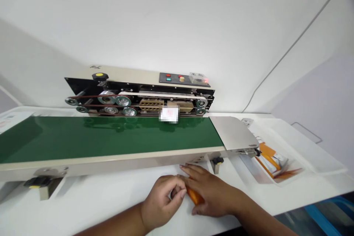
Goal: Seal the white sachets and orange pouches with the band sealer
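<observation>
While pinching an orange pouch [195,196], left hand [163,199] curled, right hand [210,195] spread across it, just in front of the green conveyor belt [110,136] of a band sealer [138,96]

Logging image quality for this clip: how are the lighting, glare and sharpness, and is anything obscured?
Head view: lighting is bright and even, without harsh shadows; the green conveyor belt reflects the band sealer; a pixelated mosaic covers a white item; wide-angle distortion tilts the scene; the left hand and right hand look sharp but partly hide an orange packet.
</observation>
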Action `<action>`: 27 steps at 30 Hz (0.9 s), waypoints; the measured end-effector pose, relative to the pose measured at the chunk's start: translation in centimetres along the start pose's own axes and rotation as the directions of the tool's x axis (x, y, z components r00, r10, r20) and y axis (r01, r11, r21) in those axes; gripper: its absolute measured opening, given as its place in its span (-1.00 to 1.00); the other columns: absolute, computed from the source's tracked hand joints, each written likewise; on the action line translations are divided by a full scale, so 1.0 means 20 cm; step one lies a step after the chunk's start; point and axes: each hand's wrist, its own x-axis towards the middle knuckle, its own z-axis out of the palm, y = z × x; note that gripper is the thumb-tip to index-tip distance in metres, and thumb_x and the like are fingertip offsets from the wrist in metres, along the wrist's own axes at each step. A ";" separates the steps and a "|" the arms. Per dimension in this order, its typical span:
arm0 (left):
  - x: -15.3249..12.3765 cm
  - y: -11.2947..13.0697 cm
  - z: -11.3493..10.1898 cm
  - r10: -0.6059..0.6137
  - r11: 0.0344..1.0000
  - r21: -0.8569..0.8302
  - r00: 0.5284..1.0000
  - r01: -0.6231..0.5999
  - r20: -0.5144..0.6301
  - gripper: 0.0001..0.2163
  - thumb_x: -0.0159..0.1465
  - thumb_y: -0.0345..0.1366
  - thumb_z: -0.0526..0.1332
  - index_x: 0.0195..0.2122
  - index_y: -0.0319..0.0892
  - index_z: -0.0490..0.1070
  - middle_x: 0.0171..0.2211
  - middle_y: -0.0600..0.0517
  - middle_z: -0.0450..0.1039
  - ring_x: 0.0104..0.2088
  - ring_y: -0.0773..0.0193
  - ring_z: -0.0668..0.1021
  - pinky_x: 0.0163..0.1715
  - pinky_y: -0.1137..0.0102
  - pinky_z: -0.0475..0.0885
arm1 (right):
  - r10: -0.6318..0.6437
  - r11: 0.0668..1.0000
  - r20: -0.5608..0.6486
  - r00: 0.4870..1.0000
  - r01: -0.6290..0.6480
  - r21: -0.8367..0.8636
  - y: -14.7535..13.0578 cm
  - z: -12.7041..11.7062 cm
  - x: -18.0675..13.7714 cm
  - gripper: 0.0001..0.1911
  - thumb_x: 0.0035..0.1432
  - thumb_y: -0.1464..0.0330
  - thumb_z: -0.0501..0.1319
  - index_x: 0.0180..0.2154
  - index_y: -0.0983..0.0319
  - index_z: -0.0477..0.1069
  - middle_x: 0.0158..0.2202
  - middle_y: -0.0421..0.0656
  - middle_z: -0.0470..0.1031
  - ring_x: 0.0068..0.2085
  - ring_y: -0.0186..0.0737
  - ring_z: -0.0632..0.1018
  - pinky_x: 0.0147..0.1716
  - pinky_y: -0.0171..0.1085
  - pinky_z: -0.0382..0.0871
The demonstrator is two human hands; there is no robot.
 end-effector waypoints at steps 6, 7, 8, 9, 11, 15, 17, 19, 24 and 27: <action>0.00 -0.01 0.00 -0.021 1.000 0.001 1.000 0.021 0.023 -0.85 0.40 -0.30 0.14 -0.34 -0.12 0.38 -0.55 0.09 0.38 -0.51 0.30 0.43 -0.43 0.43 0.30 | 0.057 0.988 -0.098 0.994 -0.042 0.150 0.06 0.07 0.03 -0.32 0.17 0.26 0.38 0.30 0.08 0.30 0.28 -0.02 0.34 0.29 0.06 0.31 0.26 -0.01 0.22; 0.00 -0.01 0.00 -0.025 1.000 -0.007 0.999 0.025 0.028 -0.85 0.40 -0.30 0.14 -0.33 -0.12 0.39 -0.54 0.09 0.39 -0.50 0.30 0.43 -0.42 0.43 0.31 | 0.047 0.986 -0.145 0.988 -0.023 0.165 0.06 0.09 0.03 -0.43 0.20 0.33 0.35 0.24 0.08 0.38 0.17 -0.04 0.42 0.20 0.01 0.38 0.20 -0.05 0.29; 0.00 -0.01 0.00 -0.034 0.999 -0.020 0.999 0.034 0.028 -0.86 0.41 -0.30 0.14 -0.32 -0.12 0.39 -0.53 0.09 0.39 -0.49 0.30 0.44 -0.41 0.44 0.31 | 0.026 0.985 -0.187 0.982 0.006 0.170 0.06 0.10 0.04 -0.52 0.22 0.38 0.32 0.17 0.08 0.43 0.07 -0.07 0.46 0.12 -0.03 0.43 0.14 -0.08 0.33; 0.00 -0.01 0.00 -0.048 0.998 -0.038 0.999 0.049 0.023 -0.87 0.41 -0.30 0.14 -0.30 -0.12 0.39 -0.51 0.09 0.40 -0.49 0.30 0.44 -0.41 0.44 0.32 | -0.005 0.985 -0.238 0.971 0.045 0.164 0.07 0.12 0.04 -0.58 0.24 0.41 0.29 0.13 0.08 0.47 -0.02 -0.09 0.48 0.05 -0.06 0.45 0.07 -0.10 0.36; 0.00 -0.02 0.00 -0.091 0.993 -0.079 0.996 0.092 0.011 -0.90 0.42 -0.27 0.14 -0.23 -0.12 0.39 -0.46 0.07 0.42 -0.46 0.29 0.45 -0.41 0.44 0.34 | -0.079 0.983 -0.374 0.924 0.135 0.128 0.08 0.14 0.03 -0.62 0.28 0.40 0.25 0.13 0.09 0.45 -0.16 -0.10 0.47 -0.09 -0.11 0.47 -0.06 -0.13 0.40; -0.01 -0.04 0.02 -0.183 0.979 -0.084 0.982 0.186 0.043 -0.67 0.33 -0.16 0.28 0.07 -0.11 0.36 -0.25 -0.02 0.48 -0.38 0.24 0.47 -0.37 0.40 0.41 | -0.118 0.955 -0.613 0.781 0.257 0.144 0.12 0.16 -0.01 -0.70 0.39 0.33 0.14 0.12 0.09 0.40 -0.27 -0.13 0.43 -0.26 -0.17 0.48 -0.27 -0.22 0.41; -0.01 -0.05 0.04 -0.237 0.970 -0.037 0.966 0.242 0.101 -0.54 0.28 -0.19 0.34 0.18 -0.08 0.32 -0.19 -0.02 0.52 -0.37 0.23 0.50 -0.35 0.40 0.43 | -0.070 0.931 -0.653 0.754 0.285 0.229 0.13 0.17 -0.02 -0.77 0.42 0.30 0.08 0.04 0.09 0.41 -0.26 -0.12 0.45 -0.24 -0.16 0.51 -0.26 -0.21 0.43; -0.01 -0.05 0.04 -0.274 0.961 0.014 0.949 0.275 0.158 -0.62 0.31 -0.27 0.29 0.14 -0.05 0.36 -0.24 0.03 0.55 -0.38 0.25 0.52 -0.34 0.41 0.43 | -0.009 0.909 -0.667 0.745 0.284 0.305 0.14 0.19 -0.03 -0.79 0.43 0.29 0.05 0.00 0.12 0.40 -0.24 -0.11 0.48 -0.25 -0.16 0.54 -0.25 -0.21 0.46; 0.00 -0.04 0.03 -0.228 0.973 0.045 0.966 0.224 0.124 -0.88 0.40 -0.31 0.17 -0.11 -0.09 0.48 -0.39 0.08 0.55 -0.41 0.28 0.54 -0.33 0.44 0.41 | 0.043 0.946 -0.685 0.727 0.190 0.261 0.15 0.20 -0.04 -0.67 0.40 0.33 0.11 0.16 0.13 0.34 -0.10 -0.03 0.58 -0.15 -0.14 0.62 -0.17 -0.22 0.53; 0.01 -0.05 0.02 -0.236 0.971 -0.032 0.970 0.238 0.055 -0.77 0.41 -0.32 0.15 0.07 -0.08 0.42 -0.42 0.10 0.55 -0.45 0.30 0.54 -0.39 0.47 0.41 | 0.016 0.964 -0.689 0.724 0.172 0.203 0.15 0.16 -0.04 -0.72 0.36 0.35 0.17 0.08 0.10 0.43 -0.14 -0.09 0.63 -0.17 -0.16 0.65 -0.14 -0.24 0.54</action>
